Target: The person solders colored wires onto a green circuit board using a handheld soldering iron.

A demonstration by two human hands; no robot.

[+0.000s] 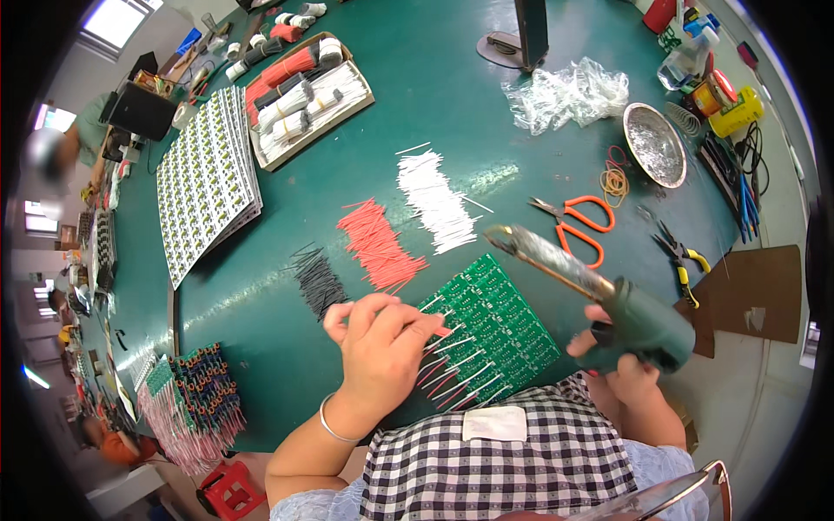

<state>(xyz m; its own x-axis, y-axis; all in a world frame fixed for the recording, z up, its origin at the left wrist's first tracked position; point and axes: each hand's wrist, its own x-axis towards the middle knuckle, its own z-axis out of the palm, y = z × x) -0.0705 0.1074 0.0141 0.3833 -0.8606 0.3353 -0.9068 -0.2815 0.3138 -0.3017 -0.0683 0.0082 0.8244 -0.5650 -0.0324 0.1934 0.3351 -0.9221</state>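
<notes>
My right hand [638, 378] is wrapped round the grip of a dark green soldering gun [656, 326], its tip pointing up and left above the board. Under my left hand's fingers lies the left edge of a green circuit board panel [508, 317]. White and red wires stick out along the panel's near left edge. My left hand [378, 352] is closed in a pinch, with red wire [443, 332] showing at its fingertips. Beyond it lie piles of cut black wires [320, 282], red wires [380, 246] and white wires [434, 201].
Orange-handled cutters [599, 213], yellow-and-black pliers [686, 269] and a metal bowl [679, 161] lie at right. Plastic bags [569, 95] sit farther back. At left are a carton of wire bundles [365, 87], stacked white panels [208, 174] and wired boards [200, 386]. People sit at far left.
</notes>
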